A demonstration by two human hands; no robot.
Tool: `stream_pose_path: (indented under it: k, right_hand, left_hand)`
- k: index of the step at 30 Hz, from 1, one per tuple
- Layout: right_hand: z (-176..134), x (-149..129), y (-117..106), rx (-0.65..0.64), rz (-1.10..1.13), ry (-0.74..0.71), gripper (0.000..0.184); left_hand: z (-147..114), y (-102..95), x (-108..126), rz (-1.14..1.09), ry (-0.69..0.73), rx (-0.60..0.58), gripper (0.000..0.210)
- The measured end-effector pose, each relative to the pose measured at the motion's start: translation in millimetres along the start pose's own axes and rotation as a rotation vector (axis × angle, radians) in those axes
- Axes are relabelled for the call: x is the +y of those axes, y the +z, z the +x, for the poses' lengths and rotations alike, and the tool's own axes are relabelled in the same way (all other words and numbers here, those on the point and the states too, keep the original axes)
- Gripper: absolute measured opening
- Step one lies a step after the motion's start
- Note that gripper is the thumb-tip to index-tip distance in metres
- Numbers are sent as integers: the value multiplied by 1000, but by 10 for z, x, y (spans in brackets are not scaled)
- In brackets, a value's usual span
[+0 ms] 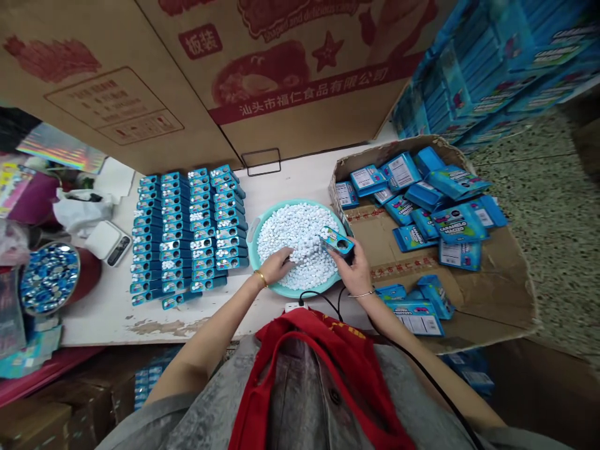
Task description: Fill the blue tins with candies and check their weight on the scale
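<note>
In the head view, my left hand (276, 267) reaches into the left side of a turquoise basin (254, 250), its fingers curled together among small white candies (300, 231). Exactly how many candies it pinches is hidden. My right hand (355, 269) is closed around a small blue candy box (341, 245), which it holds tilted over the right side of the basin. A dark round opening shows on the box's upturned face, and white candies show at its left end.
Rows of blue boxes (201, 234) with white candies in them stand left of the basin. On the right, a cut-down carton (497, 281) holds loose blue boxes (457, 222). Large cartons (300, 131) rise behind. A white scale (107, 240) and a bowl of blue-silver pieces (51, 278) sit far left.
</note>
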State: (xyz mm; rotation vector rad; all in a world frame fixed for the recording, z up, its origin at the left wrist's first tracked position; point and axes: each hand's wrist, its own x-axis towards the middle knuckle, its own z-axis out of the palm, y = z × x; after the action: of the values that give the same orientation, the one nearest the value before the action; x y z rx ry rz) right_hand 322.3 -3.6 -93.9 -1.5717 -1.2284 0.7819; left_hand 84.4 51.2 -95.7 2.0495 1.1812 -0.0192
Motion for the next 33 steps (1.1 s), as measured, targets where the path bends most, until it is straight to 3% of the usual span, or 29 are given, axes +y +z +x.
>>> stream_pose_path:
  k: [5,8,11,17,22,26,28,31,33]
  right_hand:
    - [38,-36,1,17,-76,-122,36]
    - [39,-31,30,-65,-116,-223,32]
    - [15,-31,87,-151,-149,-289,40]
    - [-63,-75,207,-221,-146,-352,46]
    - [-101,-60,243,-211,-111,-323,44]
    - [-132,-54,225,-187,-44,-294,33]
    - [-172,-94,212,-196,-1,-285,30]
    - [-274,-214,223,-289,71,-286,35]
    - [-365,-319,253,-385,107,-297,38]
  left_hand:
    - [-309,-521,153,-18,144,25,24]
    - [-418,-811,372,46,188,8,23]
    - [-415,-1030,654,197,175,-69,22]
    - [-310,-1244,1325,642,33,-273,26]
    - [-359,-1304,1716,815,43,-294,30]
    - [-409,-1356,1606,726,138,-190,23]
    - [-434,-1303,1434,580,204,-102,35]
    - [-530,-1064,1133,401,204,-21,57]
    - [-655,-853,949,334,127,-11,45]
